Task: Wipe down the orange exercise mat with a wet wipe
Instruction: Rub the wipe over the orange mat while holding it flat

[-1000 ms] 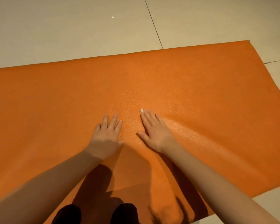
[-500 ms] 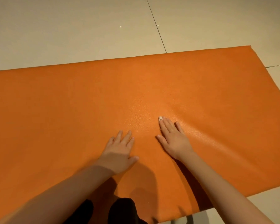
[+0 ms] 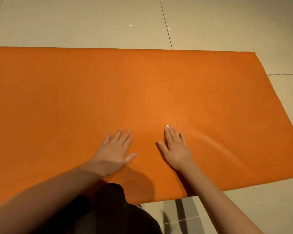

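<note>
Wiping looked partly done: a damp sheen curved over the orange exercise mat (image 3: 108,90) just right of the right hand (image 3: 175,147), whose grip lay flat, straight fingers pressing the wet wipe (image 3: 167,127) onto the mat's near middle. The left hand (image 3: 115,149) rested flat and empty beside it. Far and left stretches of the mat looked dry, probably unwiped.

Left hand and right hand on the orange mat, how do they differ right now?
The right hand presses a white wipe, whose tip peeks out past its fingertips; the left hand has nothing visible beneath it. The left hand's fingers angle toward the right, the right hand's toward the left. Both lie flat, fingers straight, on the orange mat.
</note>
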### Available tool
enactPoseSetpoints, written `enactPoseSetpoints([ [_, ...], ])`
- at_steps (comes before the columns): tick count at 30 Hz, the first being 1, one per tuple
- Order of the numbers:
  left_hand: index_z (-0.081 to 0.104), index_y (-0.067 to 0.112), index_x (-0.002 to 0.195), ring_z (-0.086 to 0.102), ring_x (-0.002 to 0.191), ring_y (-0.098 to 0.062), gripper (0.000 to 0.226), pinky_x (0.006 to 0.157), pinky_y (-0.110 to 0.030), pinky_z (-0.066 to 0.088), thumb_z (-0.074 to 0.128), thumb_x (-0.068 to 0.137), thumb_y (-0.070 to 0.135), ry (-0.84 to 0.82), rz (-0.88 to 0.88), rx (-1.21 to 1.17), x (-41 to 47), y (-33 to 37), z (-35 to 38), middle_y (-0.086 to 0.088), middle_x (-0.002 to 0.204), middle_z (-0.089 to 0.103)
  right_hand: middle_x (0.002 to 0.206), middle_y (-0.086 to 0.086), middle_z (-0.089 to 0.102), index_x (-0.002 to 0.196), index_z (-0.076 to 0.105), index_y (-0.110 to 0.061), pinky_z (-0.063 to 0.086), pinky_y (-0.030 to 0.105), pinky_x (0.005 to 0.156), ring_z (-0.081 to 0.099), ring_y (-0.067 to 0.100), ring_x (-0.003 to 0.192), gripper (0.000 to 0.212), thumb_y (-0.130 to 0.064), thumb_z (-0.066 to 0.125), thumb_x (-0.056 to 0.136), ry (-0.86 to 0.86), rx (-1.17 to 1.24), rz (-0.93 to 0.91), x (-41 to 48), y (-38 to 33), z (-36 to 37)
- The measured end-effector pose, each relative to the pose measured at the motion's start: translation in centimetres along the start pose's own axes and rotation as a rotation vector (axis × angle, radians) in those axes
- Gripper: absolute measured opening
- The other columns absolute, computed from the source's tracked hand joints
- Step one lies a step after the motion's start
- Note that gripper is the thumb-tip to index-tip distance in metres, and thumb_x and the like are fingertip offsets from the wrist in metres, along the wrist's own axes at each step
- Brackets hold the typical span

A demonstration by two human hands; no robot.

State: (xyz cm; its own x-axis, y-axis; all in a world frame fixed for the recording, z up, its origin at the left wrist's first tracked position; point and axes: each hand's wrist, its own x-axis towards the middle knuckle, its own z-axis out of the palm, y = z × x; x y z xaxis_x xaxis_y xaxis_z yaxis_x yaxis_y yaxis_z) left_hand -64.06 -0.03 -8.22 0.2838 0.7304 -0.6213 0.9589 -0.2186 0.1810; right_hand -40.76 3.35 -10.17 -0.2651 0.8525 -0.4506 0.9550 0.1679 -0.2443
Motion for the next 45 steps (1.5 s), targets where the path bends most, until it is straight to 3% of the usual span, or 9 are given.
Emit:
enactPoseSetpoints([
  [3, -0.008, 0.022, 0.157, -0.019, 0.149, -0.018, 0.078, 0.121, -0.043, -0.005, 0.006, 0.095, 0.068, 0.026, -0.021, 0.000, 0.0, 0.4, -0.1, 0.003, 0.162, -0.021, 0.157, -0.011, -0.012, 0.153, -0.003, -0.021, -0.012, 0.028, 0.116, -0.012, 0.003, 0.143, 0.084, -0.072, 0.003, 0.087, -0.087, 0.073, -0.171, -3.1, -1.1, 0.2],
  [6, -0.009, 0.023, 0.156, -0.018, 0.149, -0.018, 0.095, 0.121, -0.043, -0.004, -0.012, 0.080, 0.079, -0.006, -0.013, -0.005, -0.2, 0.2, -0.3, 0.004, 0.161, -0.021, 0.158, -0.012, -0.008, 0.153, -0.001, -0.026, -0.012, 0.028, 0.117, -0.011, 0.001, 0.144, 0.069, -0.060, 0.011, 0.094, -0.099, 0.055, -0.164, -3.5, 1.1, -0.4],
  [8, -0.009, 0.022, 0.156, -0.017, 0.149, -0.018, 0.084, 0.121, -0.044, -0.003, 0.001, 0.091, 0.073, -0.029, -0.028, 0.006, -0.1, 0.2, -0.6, 0.003, 0.161, -0.021, 0.159, -0.010, -0.008, 0.153, -0.001, -0.024, -0.012, 0.029, 0.117, -0.012, 0.003, 0.144, 0.061, -0.050, 0.016, 0.101, -0.061, 0.046, -0.062, -3.0, 2.1, -0.3],
  [14, -0.003, 0.022, 0.157, -0.013, 0.150, -0.016, 0.067, 0.121, -0.044, 0.000, 0.017, 0.102, 0.055, 0.044, -0.103, -0.072, -0.7, 1.2, 0.0, 0.005, 0.163, -0.016, 0.157, -0.016, -0.007, 0.153, 0.002, -0.026, -0.015, 0.020, 0.113, -0.012, -0.004, 0.142, 0.098, -0.078, -0.018, 0.073, -0.090, 0.117, -0.210, -7.4, 0.1, 0.9],
  [20, 0.000, 0.023, 0.157, -0.008, 0.151, -0.016, 0.064, 0.121, -0.043, 0.001, 0.016, 0.103, 0.053, 0.068, -0.100, -0.063, -1.5, 1.1, 0.0, 0.005, 0.164, -0.011, 0.153, -0.022, -0.008, 0.152, 0.001, -0.029, -0.010, 0.023, 0.117, -0.010, -0.005, 0.142, 0.091, -0.076, -0.013, 0.075, -0.031, 0.096, -0.105, -9.5, 2.9, 0.6],
  [25, 0.001, 0.022, 0.157, -0.008, 0.151, -0.016, 0.062, 0.122, -0.045, 0.001, 0.015, 0.104, 0.050, 0.070, -0.114, -0.076, -2.5, 1.5, 0.0, 0.004, 0.164, -0.010, 0.155, -0.024, -0.005, 0.150, 0.002, -0.033, -0.007, 0.022, 0.118, -0.011, -0.009, 0.141, 0.085, -0.075, -0.015, 0.079, -0.121, 0.171, -0.266, -12.8, 2.2, 0.8],
  [35, 0.003, 0.021, 0.158, -0.007, 0.151, -0.017, 0.060, 0.122, -0.045, 0.000, 0.020, 0.106, 0.045, 0.059, -0.126, -0.138, -2.9, 2.3, 0.0, 0.003, 0.164, -0.009, 0.156, -0.024, -0.009, 0.150, -0.002, -0.034, -0.009, 0.020, 0.117, -0.011, -0.006, 0.142, 0.075, -0.073, -0.002, 0.086, -0.073, 0.139, -0.297, -15.1, 3.7, 1.3],
  [40, 0.006, 0.019, 0.157, -0.005, 0.151, -0.018, 0.059, 0.122, -0.045, 0.001, 0.023, 0.106, 0.043, 0.069, -0.150, -0.183, -2.5, 2.9, -0.1, 0.003, 0.164, -0.006, 0.158, -0.004, 0.022, 0.151, 0.025, -0.020, 0.019, 0.035, 0.116, 0.021, 0.011, 0.145, 0.065, -0.051, 0.038, 0.096, 0.123, -0.011, -0.344, -14.6, 6.1, 2.6],
  [45, 0.015, 0.021, 0.157, 0.001, 0.151, -0.016, 0.059, 0.122, -0.041, 0.003, 0.029, 0.105, 0.045, 0.052, -0.096, -0.197, -2.9, 3.3, -0.9, 0.004, 0.164, 0.003, 0.146, 0.006, 0.044, 0.140, 0.045, -0.009, 0.045, 0.039, 0.103, 0.046, 0.021, 0.132, 0.048, -0.023, 0.045, 0.094, 0.342, -0.060, -0.488, -13.4, 6.8, 2.8],
])
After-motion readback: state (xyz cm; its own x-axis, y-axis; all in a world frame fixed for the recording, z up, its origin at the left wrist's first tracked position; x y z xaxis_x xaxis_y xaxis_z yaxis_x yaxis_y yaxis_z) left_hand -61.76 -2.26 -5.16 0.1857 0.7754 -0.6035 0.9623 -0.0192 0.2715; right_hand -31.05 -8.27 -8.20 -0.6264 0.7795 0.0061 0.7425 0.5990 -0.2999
